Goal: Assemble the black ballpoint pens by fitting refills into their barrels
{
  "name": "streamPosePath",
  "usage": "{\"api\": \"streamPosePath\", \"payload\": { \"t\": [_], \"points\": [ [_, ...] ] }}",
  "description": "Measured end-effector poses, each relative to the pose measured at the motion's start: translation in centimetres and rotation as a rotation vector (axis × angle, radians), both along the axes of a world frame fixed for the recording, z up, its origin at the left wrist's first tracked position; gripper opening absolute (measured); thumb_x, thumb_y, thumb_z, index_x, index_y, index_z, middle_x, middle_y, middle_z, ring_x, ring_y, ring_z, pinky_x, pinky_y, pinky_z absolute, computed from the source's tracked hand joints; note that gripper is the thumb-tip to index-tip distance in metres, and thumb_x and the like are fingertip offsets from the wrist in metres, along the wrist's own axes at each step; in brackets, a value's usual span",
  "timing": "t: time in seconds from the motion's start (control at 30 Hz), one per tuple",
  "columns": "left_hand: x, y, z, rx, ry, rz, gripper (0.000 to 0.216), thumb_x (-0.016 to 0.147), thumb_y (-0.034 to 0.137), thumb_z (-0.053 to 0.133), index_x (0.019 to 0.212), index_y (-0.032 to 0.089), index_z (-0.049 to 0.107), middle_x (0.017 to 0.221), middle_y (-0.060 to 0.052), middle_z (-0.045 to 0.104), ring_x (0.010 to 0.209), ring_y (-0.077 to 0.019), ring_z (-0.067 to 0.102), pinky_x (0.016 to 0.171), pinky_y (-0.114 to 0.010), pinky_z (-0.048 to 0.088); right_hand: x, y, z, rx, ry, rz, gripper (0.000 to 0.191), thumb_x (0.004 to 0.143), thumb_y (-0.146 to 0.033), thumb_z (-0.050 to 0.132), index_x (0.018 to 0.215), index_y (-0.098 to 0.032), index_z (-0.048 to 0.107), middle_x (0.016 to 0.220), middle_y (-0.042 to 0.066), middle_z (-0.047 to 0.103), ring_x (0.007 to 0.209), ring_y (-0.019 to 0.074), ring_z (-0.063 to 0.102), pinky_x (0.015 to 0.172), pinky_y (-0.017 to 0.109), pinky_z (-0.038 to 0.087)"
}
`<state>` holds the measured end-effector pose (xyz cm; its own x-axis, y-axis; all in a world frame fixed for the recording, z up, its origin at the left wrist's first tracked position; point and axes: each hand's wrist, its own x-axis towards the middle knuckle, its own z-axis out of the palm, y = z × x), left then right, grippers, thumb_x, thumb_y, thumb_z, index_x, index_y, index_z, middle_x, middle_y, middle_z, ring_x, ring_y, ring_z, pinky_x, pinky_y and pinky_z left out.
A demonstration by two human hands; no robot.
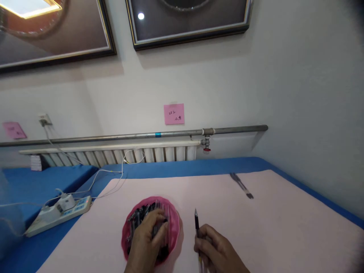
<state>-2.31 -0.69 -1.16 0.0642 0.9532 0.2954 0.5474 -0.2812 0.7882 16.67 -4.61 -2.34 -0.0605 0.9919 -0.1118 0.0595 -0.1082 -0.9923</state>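
Observation:
A round pink bowl [174, 222] full of several dark pens sits on a pale pink mat [256, 235]. My left hand [148, 237] reaches down into the bowl, its fingers curled among the pens [139, 214]. To the right of the bowl, my right hand [216, 250] is closed round a black pen [196, 222] that points up and away from me. A single pen [241, 185] lies by itself farther back on the mat, towards the right.
The mat covers a blue table [199, 167] set against a white wall. At the left edge lie a white power strip [57, 214] with a charger and cables. A radiator [119, 153] and a grey pipe [136, 135] run along the wall.

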Motion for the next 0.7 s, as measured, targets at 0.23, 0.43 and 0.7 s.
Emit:
{"api": "streamPosePath", "payload": {
  "t": [0.23,0.43,0.7],
  "points": [
    [3.0,-1.6,-0.6,-0.507,-0.695,-0.355,0.027,0.062,0.038,0.073,0.07,0.015,0.062,0.056,0.0,0.064,0.053,-0.012,0.056,0.056,-0.025,0.042,0.4,-0.1,1.1,0.006,0.364,-0.173,0.025,0.074,-0.042,0.061,0.068,-0.02,0.053,0.049,-0.005,0.056,0.038,0.0085,0.044,0.037,0.019,0.032],
    [4.5,-2.5,-1.6,-0.733,-0.898,-0.466,0.032,0.054,0.032,0.081,0.073,0.012,0.064,0.064,-0.005,0.07,0.057,-0.0144,0.063,0.059,-0.026,0.045,1.4,-1.8,1.2,0.038,0.574,-0.355,0.027,0.065,-0.04,0.072,0.075,-0.021,0.057,0.072,0.001,0.066,0.054,0.0156,0.059,0.042,0.024,0.042],
    [4.8,-2.6,-2.4,-0.857,-0.888,-0.456,0.034,0.054,0.033,0.081,0.074,0.013,0.063,0.058,-0.004,0.07,0.052,-0.0135,0.062,0.057,-0.025,0.046,1.4,-2.4,1.2,-0.014,0.557,-0.292,0.026,0.069,-0.044,0.069,0.076,-0.02,0.061,0.063,0.001,0.065,0.05,0.0145,0.055,0.046,0.025,0.041]
  ]
}}
